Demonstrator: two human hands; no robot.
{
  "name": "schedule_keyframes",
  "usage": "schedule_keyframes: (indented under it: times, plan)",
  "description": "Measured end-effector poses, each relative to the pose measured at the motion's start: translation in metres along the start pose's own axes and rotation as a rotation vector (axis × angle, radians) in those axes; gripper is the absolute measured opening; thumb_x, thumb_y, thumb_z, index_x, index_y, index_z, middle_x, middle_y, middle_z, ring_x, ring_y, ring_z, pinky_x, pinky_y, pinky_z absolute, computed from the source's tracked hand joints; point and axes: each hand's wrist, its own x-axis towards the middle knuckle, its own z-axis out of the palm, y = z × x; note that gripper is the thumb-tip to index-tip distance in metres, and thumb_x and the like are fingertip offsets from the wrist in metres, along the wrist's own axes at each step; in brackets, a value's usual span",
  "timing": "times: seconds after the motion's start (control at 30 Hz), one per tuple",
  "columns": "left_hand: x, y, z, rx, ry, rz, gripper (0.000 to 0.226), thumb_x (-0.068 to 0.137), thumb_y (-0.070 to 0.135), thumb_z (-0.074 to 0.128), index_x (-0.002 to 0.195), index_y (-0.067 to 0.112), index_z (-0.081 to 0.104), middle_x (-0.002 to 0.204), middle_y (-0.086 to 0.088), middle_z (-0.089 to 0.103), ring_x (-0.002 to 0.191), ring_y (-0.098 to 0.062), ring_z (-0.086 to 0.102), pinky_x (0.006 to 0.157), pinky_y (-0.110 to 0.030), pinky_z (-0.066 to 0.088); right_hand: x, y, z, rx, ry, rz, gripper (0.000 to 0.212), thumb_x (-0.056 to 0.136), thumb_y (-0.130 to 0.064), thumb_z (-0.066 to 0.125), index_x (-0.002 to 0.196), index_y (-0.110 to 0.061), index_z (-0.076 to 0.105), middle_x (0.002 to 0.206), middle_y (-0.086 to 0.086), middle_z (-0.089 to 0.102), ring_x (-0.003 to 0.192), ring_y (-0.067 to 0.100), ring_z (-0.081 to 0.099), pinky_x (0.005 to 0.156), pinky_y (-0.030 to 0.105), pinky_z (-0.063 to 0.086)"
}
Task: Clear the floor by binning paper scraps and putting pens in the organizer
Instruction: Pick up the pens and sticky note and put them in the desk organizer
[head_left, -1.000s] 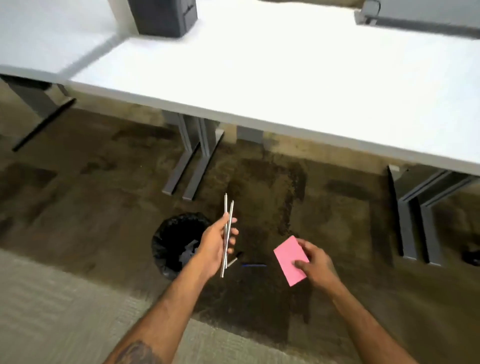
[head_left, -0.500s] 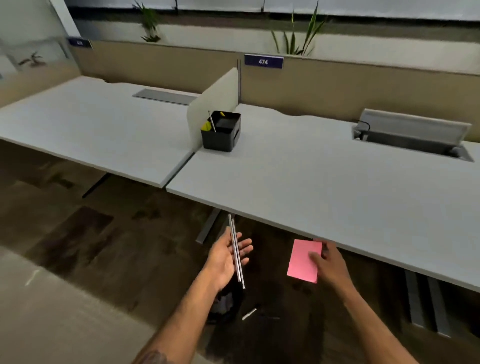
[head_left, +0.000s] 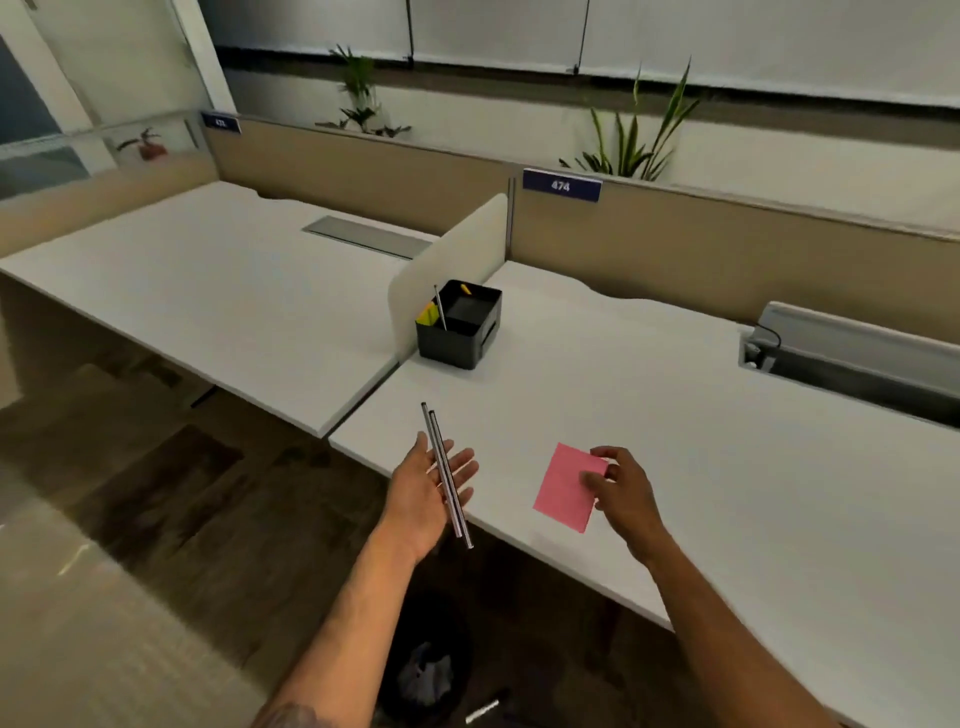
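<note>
Two thin silver pens (head_left: 445, 473) lie across the palm of my left hand (head_left: 423, 496), held over the near edge of the white desk (head_left: 649, 395). My right hand (head_left: 621, 491) pinches a pink paper scrap (head_left: 566, 488) above the desk top. A black organizer (head_left: 460, 327) stands farther back on the desk beside the divider, with one pen and yellow notes in it. Below my left arm, a black-lined bin (head_left: 426, 670) with crumpled paper sits on the floor. Another pen (head_left: 482, 712) lies on the carpet next to the bin.
A white divider panel (head_left: 447, 270) separates this desk from the desk on the left (head_left: 197, 291). An open grey cable tray (head_left: 852, 358) sits at the right. Tan partitions and plants run along the back. Dark carpet covers the floor at the left.
The view has risen from the floor to the desk top. Both hands have come up with it, carrying the pens and pink scrap over the desk edge; the bin now sits low in view.
</note>
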Motion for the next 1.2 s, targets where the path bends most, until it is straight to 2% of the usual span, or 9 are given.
schedule_keyframes:
  times: [0.1,0.2,0.4,0.6,0.73,0.93,1.0,1.1,1.2]
  plan:
    - [0.013,0.016,0.006,-0.002,0.034,0.01,0.043,0.097,0.046,0.046,0.121,0.014,0.06,0.119,-0.011,0.069,0.112,-0.027,0.064,0.092,-0.041,0.047,0.034,-0.026,0.009,-0.077,-0.025,-0.059,0.04,0.086,-0.008,0.06,0.123,-0.024,0.055,0.116,0.005,0.061,0.103,0.024,0.059,0.09,0.049,0.053]
    - [0.03,0.026,0.0,0.02,0.09,0.04,0.032,0.098,0.035,0.05,0.119,0.015,0.063,0.113,-0.008,0.072,0.108,-0.025,0.067,0.087,-0.039,0.05,0.073,-0.055,0.024,-0.159,-0.038,-0.128,0.045,0.085,-0.008,0.059,0.129,-0.019,0.055,0.119,0.005,0.061,0.105,0.024,0.057,0.091,0.041,0.051]
    - [0.066,0.052,-0.027,0.102,0.138,0.073,0.025,0.098,0.028,0.051,0.112,0.017,0.069,0.105,-0.004,0.076,0.101,-0.022,0.07,0.08,-0.038,0.051,0.149,-0.116,0.069,-0.327,-0.03,-0.228,0.025,0.091,-0.015,0.051,0.115,-0.017,0.06,0.109,0.008,0.066,0.082,0.015,0.059,0.058,0.021,0.042]
    - [0.113,0.085,-0.05,0.166,0.103,0.033,0.025,0.097,0.031,0.053,0.111,0.019,0.07,0.104,-0.002,0.076,0.1,-0.022,0.072,0.08,-0.038,0.052,0.232,-0.188,0.126,-0.575,-0.038,-0.417,0.016,0.091,-0.016,0.059,0.106,-0.013,0.066,0.109,0.011,0.07,0.098,0.026,0.062,0.077,0.029,0.044]
    - [0.142,0.103,-0.058,0.188,0.073,0.006,0.025,0.098,0.03,0.051,0.111,0.02,0.069,0.104,-0.002,0.076,0.099,-0.021,0.072,0.08,-0.037,0.053,0.277,-0.231,0.173,-0.718,-0.069,-0.558,0.013,0.091,-0.013,0.059,0.101,-0.016,0.067,0.105,0.012,0.071,0.095,0.029,0.063,0.077,0.034,0.048]
    - [0.17,0.118,-0.067,0.187,0.054,-0.004,0.024,0.098,0.027,0.052,0.112,0.019,0.069,0.105,-0.003,0.076,0.099,-0.021,0.072,0.083,-0.039,0.052,0.32,-0.257,0.227,-1.111,-0.18,-0.85,0.018,0.091,-0.007,0.06,0.103,-0.02,0.066,0.105,0.007,0.069,0.095,0.026,0.059,0.073,0.036,0.052]
    - [0.178,0.119,-0.071,0.176,0.052,-0.015,0.024,0.097,0.028,0.053,0.112,0.018,0.069,0.105,-0.003,0.076,0.101,-0.023,0.071,0.085,-0.04,0.052,0.333,-0.261,0.236,-1.124,-0.153,-0.926,0.02,0.09,-0.004,0.06,0.102,-0.019,0.066,0.107,0.007,0.068,0.097,0.027,0.057,0.072,0.037,0.051]
    - [0.187,0.118,-0.075,0.158,0.062,-0.034,0.023,0.098,0.025,0.051,0.111,0.018,0.069,0.104,-0.005,0.076,0.1,-0.024,0.071,0.084,-0.04,0.052,0.353,-0.268,0.244,-1.127,-0.105,-0.968,0.025,0.088,0.002,0.059,0.101,-0.019,0.064,0.108,0.007,0.067,0.098,0.027,0.055,0.068,0.033,0.044]
    - [0.194,0.116,-0.078,0.145,0.07,-0.06,0.023,0.098,0.024,0.051,0.111,0.017,0.069,0.105,-0.006,0.076,0.1,-0.025,0.071,0.081,-0.039,0.051,0.368,-0.267,0.251,-1.177,-0.166,-0.922,0.032,0.086,0.008,0.057,0.104,-0.017,0.064,0.106,0.009,0.067,0.097,0.028,0.057,0.068,0.031,0.043]
